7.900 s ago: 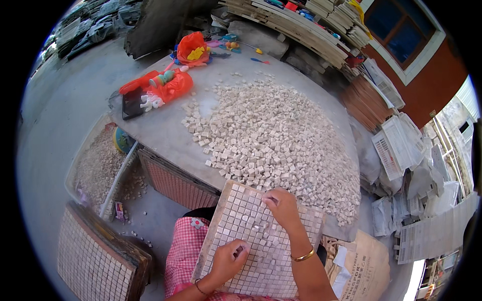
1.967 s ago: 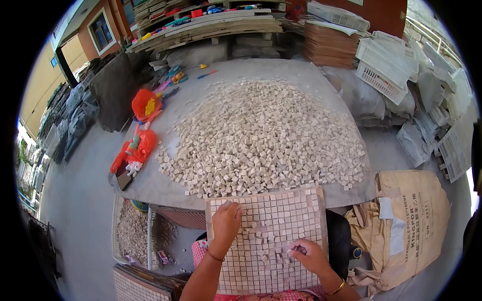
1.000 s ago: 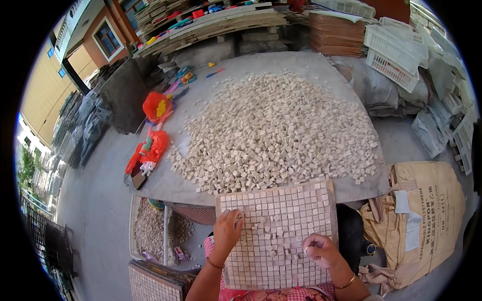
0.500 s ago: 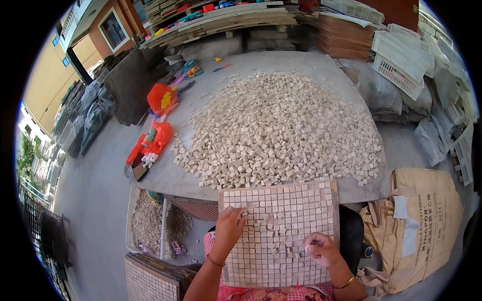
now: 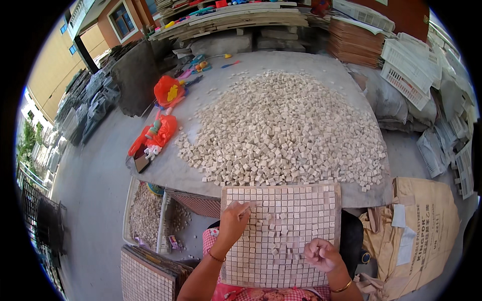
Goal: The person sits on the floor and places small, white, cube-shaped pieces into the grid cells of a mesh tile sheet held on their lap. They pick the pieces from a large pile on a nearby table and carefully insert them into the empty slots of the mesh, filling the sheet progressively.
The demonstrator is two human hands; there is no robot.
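A square grid board [image 5: 337, 215] rests at my lap, most of its cells filled with small pale stone tiles. Several loose tiles [image 5: 275, 227] lie on top of the filled rows near its middle. My left hand [image 5: 234, 221] is over the upper left of the board, index finger stretched to a cell; the thumb and other fingers are bent in, and what they hold is hidden. Above the lower right part, my right hand [image 5: 323, 255] has its fingers curled together; whatever is inside cannot be seen. A large heap of tiles [image 5: 281, 125] covers the table beyond the board.
The grey table [image 5: 201, 181] also carries red plastic bags [image 5: 168, 90], small toys and a phone [image 5: 142, 163] at left. A white bin of tiles [image 5: 131, 220] and stacked grid boards [image 5: 150, 276] stand lower left. A tan sack [image 5: 432, 226] lies at right, below white crates [image 5: 404, 75].
My left hand has shifted slightly up, its index finger now stretched out to a cell. My right hand's fingers have curled further; the pale tile at its fingertips no longer shows. The view has turned slightly.
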